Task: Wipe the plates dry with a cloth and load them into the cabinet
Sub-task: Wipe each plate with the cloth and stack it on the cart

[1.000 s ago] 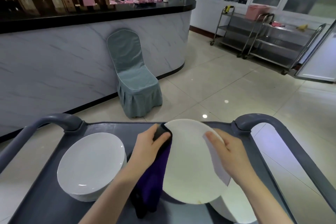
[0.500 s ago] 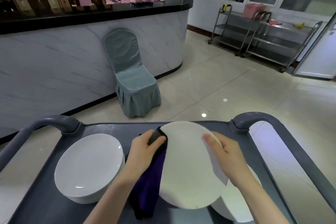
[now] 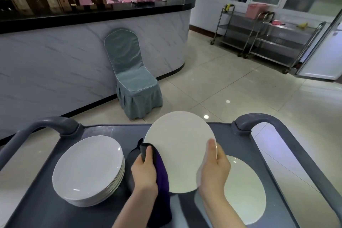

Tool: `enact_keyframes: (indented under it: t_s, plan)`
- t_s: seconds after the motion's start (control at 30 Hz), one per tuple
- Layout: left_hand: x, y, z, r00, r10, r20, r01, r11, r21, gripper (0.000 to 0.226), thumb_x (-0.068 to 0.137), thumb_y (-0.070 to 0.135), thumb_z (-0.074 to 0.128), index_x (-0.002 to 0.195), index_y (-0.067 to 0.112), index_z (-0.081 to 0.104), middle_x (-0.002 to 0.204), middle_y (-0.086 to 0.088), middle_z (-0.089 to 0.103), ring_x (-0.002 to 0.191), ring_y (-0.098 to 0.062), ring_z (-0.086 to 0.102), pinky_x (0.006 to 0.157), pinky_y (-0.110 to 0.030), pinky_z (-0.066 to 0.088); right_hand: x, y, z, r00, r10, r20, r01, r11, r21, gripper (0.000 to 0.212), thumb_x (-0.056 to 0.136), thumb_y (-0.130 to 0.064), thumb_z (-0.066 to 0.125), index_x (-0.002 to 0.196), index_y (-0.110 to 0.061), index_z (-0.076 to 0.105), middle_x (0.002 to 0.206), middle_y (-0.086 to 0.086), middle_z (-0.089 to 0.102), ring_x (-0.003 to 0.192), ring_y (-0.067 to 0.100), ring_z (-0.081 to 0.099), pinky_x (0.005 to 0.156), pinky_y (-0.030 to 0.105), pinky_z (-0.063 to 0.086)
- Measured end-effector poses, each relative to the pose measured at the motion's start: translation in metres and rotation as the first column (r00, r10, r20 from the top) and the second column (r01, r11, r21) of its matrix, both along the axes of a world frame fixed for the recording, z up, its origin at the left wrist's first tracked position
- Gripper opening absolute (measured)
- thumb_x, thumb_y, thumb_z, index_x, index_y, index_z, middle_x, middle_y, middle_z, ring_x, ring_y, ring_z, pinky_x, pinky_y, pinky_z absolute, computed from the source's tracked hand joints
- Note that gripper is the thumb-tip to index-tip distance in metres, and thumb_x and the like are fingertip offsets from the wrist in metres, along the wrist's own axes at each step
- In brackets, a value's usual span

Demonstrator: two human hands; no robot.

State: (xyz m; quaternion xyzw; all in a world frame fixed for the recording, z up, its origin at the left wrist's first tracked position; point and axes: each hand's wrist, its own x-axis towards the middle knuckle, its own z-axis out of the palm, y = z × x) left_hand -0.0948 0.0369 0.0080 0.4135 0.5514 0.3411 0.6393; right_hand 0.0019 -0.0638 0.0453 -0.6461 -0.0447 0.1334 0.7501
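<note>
A white plate [image 3: 180, 151] is held tilted above the grey cart [image 3: 103, 132]. My right hand [image 3: 213, 170] grips its right rim, thumb on the face. My left hand [image 3: 145, 172] grips a dark purple cloth [image 3: 161, 187] against the plate's left edge; the cloth hangs down below the hand. A stack of several white plates [image 3: 88, 166] sits on the cart's left side. Another white plate [image 3: 246, 189] lies on the right, partly hidden by my right hand.
The cart has raised grey handles at the far left [image 3: 55, 123] and far right [image 3: 259, 118]. Beyond it stand a teal covered chair [image 3: 131, 79] against a marble counter [image 3: 55, 57], and steel trolleys [image 3: 268, 37] at the back right on a tiled floor.
The held plate has been lifted and tilted more upright. My left hand with the cloth slid down along its left edge, and my right hand shifted to the lower right rim.
</note>
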Motion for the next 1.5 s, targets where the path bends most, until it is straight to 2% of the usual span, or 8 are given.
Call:
enact_keyframes:
  t_s: [0.23,0.37,0.47,0.73,1.0,1.23,1.37,1.5]
  plan:
    - [-0.017,0.034,0.025,0.977,-0.141,-0.161,0.199,0.874,0.443,0.037,0.095,0.030,0.058,0.069,0.005,0.053,0.057,-0.003,0.054,0.058,-0.012,0.043,0.056,-0.025,0.038,0.041,-0.017,0.014,0.926,0.357,0.126,-0.332,0.926,-0.181,0.005,0.097,-0.026,0.063,0.096,-0.022,0.066,0.080,-0.013,0.070,0.072,0.005,0.062,0.069,0.021,0.048]
    - [-0.010,0.038,0.053,0.842,-0.420,-0.338,0.534,0.562,0.632,0.043,0.088,0.018,0.071,0.054,0.025,0.047,0.050,0.014,0.045,0.050,-0.001,0.037,0.051,-0.014,0.031,0.054,-0.014,0.041,0.607,0.709,0.359,-0.493,0.690,-0.530,0.011,0.096,-0.029,0.064,0.091,-0.039,0.067,0.084,-0.007,0.069,0.073,0.008,0.061,0.068,0.014,0.043]
    - [-0.003,0.035,0.064,0.732,-0.536,-0.420,0.661,0.409,0.630,0.044,0.088,0.017,0.072,0.056,0.035,0.048,0.052,0.017,0.048,0.052,0.000,0.041,0.055,-0.013,0.032,0.046,-0.009,0.037,0.430,0.803,0.412,-0.419,0.582,-0.697,0.014,0.099,-0.033,0.057,0.089,-0.028,0.065,0.075,-0.007,0.063,0.067,0.008,0.052,0.063,0.015,0.038]
    - [-0.018,0.019,0.029,0.895,-0.396,-0.204,0.445,0.813,0.375,0.034,0.098,0.028,0.055,0.084,-0.002,0.059,0.084,-0.023,0.065,0.069,-0.015,0.051,0.068,-0.034,0.043,0.054,-0.021,0.024,0.755,0.538,0.375,-0.378,0.824,-0.422,0.023,0.099,-0.024,0.059,0.078,-0.030,0.066,0.076,-0.013,0.066,0.070,-0.001,0.054,0.066,0.009,0.040]
    - [-0.003,0.036,0.058,0.612,-0.598,-0.518,0.778,0.338,0.529,0.031,0.089,0.027,0.071,0.063,0.031,0.055,0.058,0.013,0.053,0.057,-0.002,0.045,0.057,-0.015,0.035,0.042,-0.013,0.019,0.491,0.757,0.432,-0.478,0.648,-0.592,0.031,0.094,-0.054,0.054,0.075,-0.030,0.057,0.069,-0.011,0.058,0.063,0.005,0.047,0.061,0.016,0.038]
    - [-0.016,0.017,0.018,0.929,-0.332,-0.163,0.368,0.871,0.325,0.029,0.097,0.028,0.058,0.076,0.007,0.062,0.068,-0.001,0.068,0.061,-0.006,0.054,0.056,-0.015,0.043,0.050,-0.024,0.018,0.816,0.480,0.323,-0.370,0.862,-0.347,0.024,0.098,-0.023,0.060,0.081,-0.034,0.072,0.087,-0.015,0.073,0.081,-0.002,0.064,0.070,0.009,0.045]
    - [-0.019,0.026,0.022,0.869,-0.382,-0.315,0.490,0.754,0.438,0.032,0.093,0.025,0.064,0.069,0.008,0.054,0.057,0.008,0.053,0.054,-0.002,0.041,0.054,-0.016,0.036,0.050,-0.025,0.014,0.752,0.570,0.330,-0.418,0.800,-0.430,0.026,0.100,-0.025,0.058,0.077,-0.034,0.067,0.079,-0.016,0.069,0.075,0.002,0.059,0.068,0.011,0.043]
    - [-0.003,0.037,0.046,0.629,-0.598,-0.497,0.765,0.362,0.533,0.032,0.087,0.029,0.072,0.061,0.035,0.055,0.056,0.016,0.053,0.055,0.001,0.043,0.056,-0.014,0.034,0.042,-0.012,0.016,0.505,0.769,0.393,-0.489,0.630,-0.604,0.035,0.096,-0.051,0.054,0.079,-0.022,0.063,0.072,-0.003,0.061,0.066,0.011,0.050,0.065,0.023,0.042]
